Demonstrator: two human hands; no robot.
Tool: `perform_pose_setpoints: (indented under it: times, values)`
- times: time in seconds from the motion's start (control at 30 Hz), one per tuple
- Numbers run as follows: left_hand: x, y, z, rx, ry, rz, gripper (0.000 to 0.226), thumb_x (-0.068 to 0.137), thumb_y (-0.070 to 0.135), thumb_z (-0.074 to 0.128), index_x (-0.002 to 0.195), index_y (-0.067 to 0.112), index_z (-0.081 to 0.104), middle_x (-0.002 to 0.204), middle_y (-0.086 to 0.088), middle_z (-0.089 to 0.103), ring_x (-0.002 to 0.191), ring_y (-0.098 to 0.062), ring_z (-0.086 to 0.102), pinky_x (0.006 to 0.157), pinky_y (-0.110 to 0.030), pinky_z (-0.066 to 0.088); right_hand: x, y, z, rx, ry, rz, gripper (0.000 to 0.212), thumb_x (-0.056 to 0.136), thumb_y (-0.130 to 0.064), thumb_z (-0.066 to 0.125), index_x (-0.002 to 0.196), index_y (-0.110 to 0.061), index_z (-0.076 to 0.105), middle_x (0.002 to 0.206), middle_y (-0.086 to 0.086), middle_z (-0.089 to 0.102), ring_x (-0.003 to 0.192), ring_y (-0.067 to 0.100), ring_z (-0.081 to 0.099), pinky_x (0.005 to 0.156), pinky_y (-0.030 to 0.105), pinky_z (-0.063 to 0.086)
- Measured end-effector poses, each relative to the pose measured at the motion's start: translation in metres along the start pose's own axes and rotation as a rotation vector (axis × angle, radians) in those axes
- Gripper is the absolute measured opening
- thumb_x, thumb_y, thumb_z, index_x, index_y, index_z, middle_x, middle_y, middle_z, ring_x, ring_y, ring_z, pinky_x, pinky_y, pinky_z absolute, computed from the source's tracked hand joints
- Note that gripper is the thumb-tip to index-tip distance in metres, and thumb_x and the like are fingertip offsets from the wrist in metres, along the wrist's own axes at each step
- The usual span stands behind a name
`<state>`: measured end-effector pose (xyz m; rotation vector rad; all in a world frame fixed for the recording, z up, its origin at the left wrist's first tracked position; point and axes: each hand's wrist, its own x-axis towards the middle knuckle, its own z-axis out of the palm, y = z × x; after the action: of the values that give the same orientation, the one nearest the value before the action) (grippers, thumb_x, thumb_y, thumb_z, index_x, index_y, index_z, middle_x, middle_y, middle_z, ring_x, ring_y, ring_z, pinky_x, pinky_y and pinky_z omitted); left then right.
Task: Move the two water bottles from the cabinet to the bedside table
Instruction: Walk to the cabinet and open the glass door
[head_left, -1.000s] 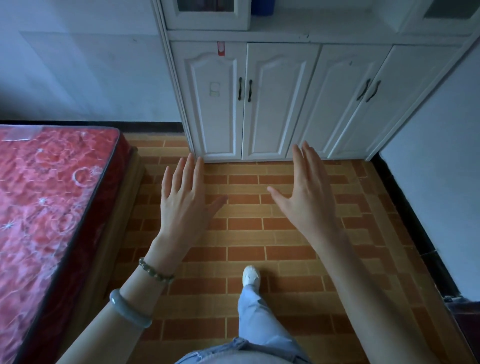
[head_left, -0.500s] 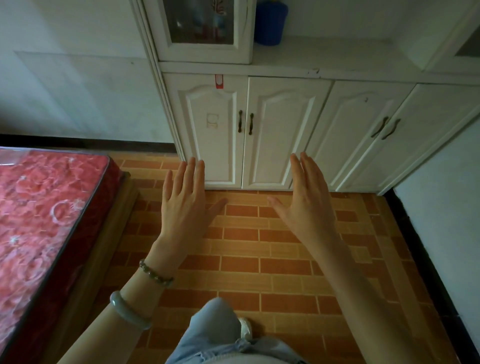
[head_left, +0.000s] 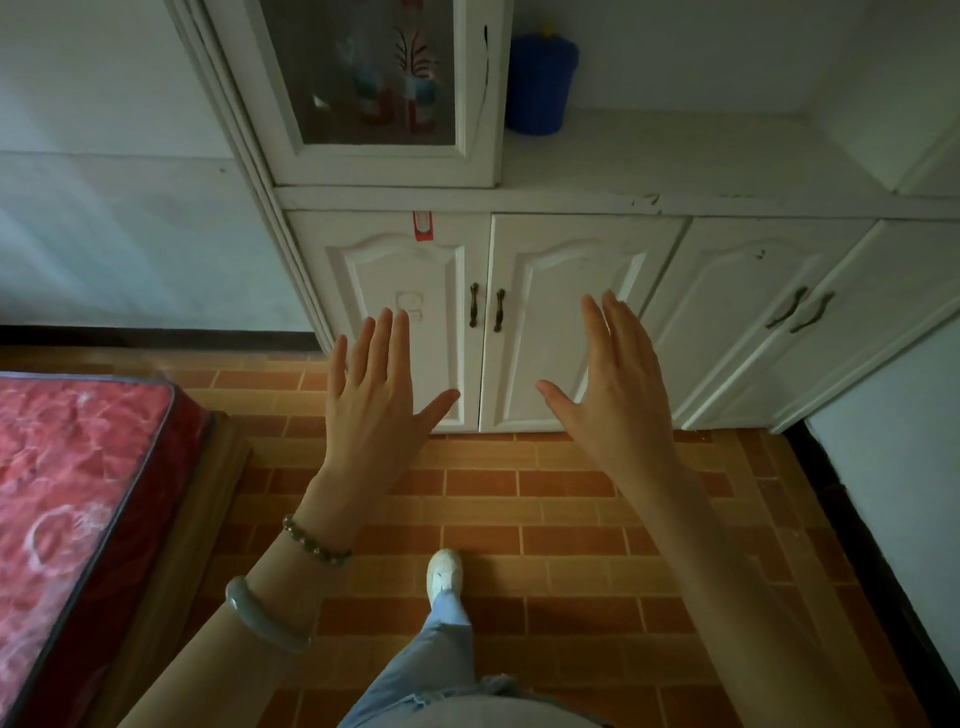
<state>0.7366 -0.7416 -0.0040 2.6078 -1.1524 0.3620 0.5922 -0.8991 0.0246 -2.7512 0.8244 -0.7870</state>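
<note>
A white cabinet (head_left: 571, 202) stands ahead against the wall. Behind its closed upper glass door (head_left: 363, 78) I see two bottle-like shapes with blue and red labels (head_left: 395, 88), blurred by the glass. My left hand (head_left: 376, 395) and my right hand (head_left: 610, 395) are held out flat in front of the lower doors (head_left: 561, 322), fingers spread, holding nothing. Neither hand touches the cabinet. No bedside table is in view.
A blue container (head_left: 540, 83) stands on the cabinet's open shelf. A bed with a red mattress (head_left: 67, 488) fills the left side. Brick-pattern floor (head_left: 519, 499) lies between bed and cabinet. A white wall (head_left: 904, 467) closes the right. My foot (head_left: 444, 569) is forward.
The view has tilted up and moved closer to the cabinet, bringing the glass door and blue container into sight. Both hands stay spread and empty. A foot has stepped forward.
</note>
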Motion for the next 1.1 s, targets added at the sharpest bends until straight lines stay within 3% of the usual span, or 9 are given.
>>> perform_pose_setpoints:
  times: [0.33,0.7,0.9,1.1]
  values:
    - [0.155,-0.037,0.012,-0.003,0.056,0.088,0.091,0.083,0.069,0.038,0.144,0.004,0.021,0.15,-0.018,0.025,0.139,-0.033,0.02,0.113,-0.049,0.008,0.136,-0.004,0.051,-0.052,0.052,-0.019,0.082,0.077,-0.04,0.069,0.14,-0.008,0.028,0.146,0.019,0.03,0.134,0.034,0.027,0.105,0.04,0.02]
    - [0.218,-0.052,0.04,0.017,0.066,0.068,0.089,0.082,0.069,0.032,0.144,0.006,0.023,0.15,-0.016,0.026,0.139,-0.032,0.021,0.113,-0.051,0.013,0.201,0.004,0.09,-0.072,0.042,-0.037,0.083,0.069,-0.042,0.074,0.134,-0.005,0.039,0.141,0.021,0.038,0.128,0.038,0.037,0.1,0.044,0.023]
    - [0.251,-0.049,0.042,0.048,0.087,0.046,0.09,0.082,0.07,0.033,0.144,0.005,0.024,0.15,-0.016,0.027,0.138,-0.032,0.022,0.112,-0.05,0.011,0.237,0.014,0.087,-0.046,0.054,-0.072,0.081,0.073,-0.041,0.073,0.135,-0.004,0.037,0.145,0.021,0.033,0.132,0.037,0.031,0.103,0.043,0.024]
    - [0.306,-0.036,0.017,0.05,0.211,0.079,0.089,0.082,0.07,0.026,0.14,0.003,0.031,0.146,-0.019,0.035,0.134,-0.035,0.031,0.11,-0.054,0.02,0.297,0.021,0.061,-0.05,0.158,-0.132,0.08,0.073,-0.035,0.075,0.134,0.0,0.037,0.142,0.024,0.035,0.131,0.038,0.032,0.104,0.043,0.026]
